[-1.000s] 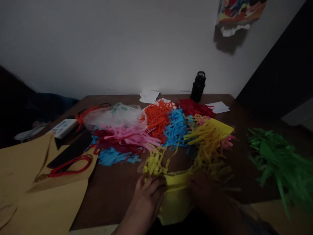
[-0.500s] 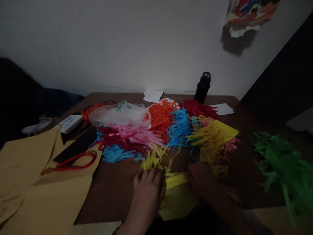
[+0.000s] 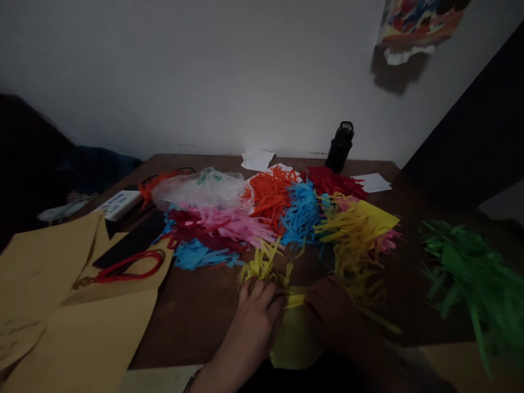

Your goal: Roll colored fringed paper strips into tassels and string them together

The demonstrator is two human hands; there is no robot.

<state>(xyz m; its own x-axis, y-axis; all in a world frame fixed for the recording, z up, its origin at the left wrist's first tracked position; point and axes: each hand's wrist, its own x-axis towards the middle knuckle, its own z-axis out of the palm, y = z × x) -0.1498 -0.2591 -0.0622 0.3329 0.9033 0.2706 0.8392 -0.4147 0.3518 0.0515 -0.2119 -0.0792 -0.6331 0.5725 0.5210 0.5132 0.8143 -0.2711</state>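
Observation:
My left hand (image 3: 256, 316) lies on a sheet of yellow paper (image 3: 292, 341) at the table's near edge, its fingers curled over the sheet's folded top edge and the yellow fringe (image 3: 264, 267) there. My right hand (image 3: 333, 314), dim and in shadow, rests on the same sheet just to the right, fingers closed at the folded strip. Beyond them spreads a heap of cut paper strips: pink (image 3: 229, 224), orange (image 3: 270, 194), blue (image 3: 301, 213), red (image 3: 331, 183) and golden yellow (image 3: 354, 232).
Green paper strips (image 3: 470, 273) lie at the right. Brown envelopes (image 3: 53, 305) with a red lanyard (image 3: 123, 267) cover the left. A clear plastic bag (image 3: 202, 188), a black bottle (image 3: 339, 146) and white papers (image 3: 257, 159) sit toward the wall on the brown table (image 3: 196, 311).
Both hands have shifted slightly forward and together on the yellow sheet, and its top edge looks folded further down. The view has drifted a little.

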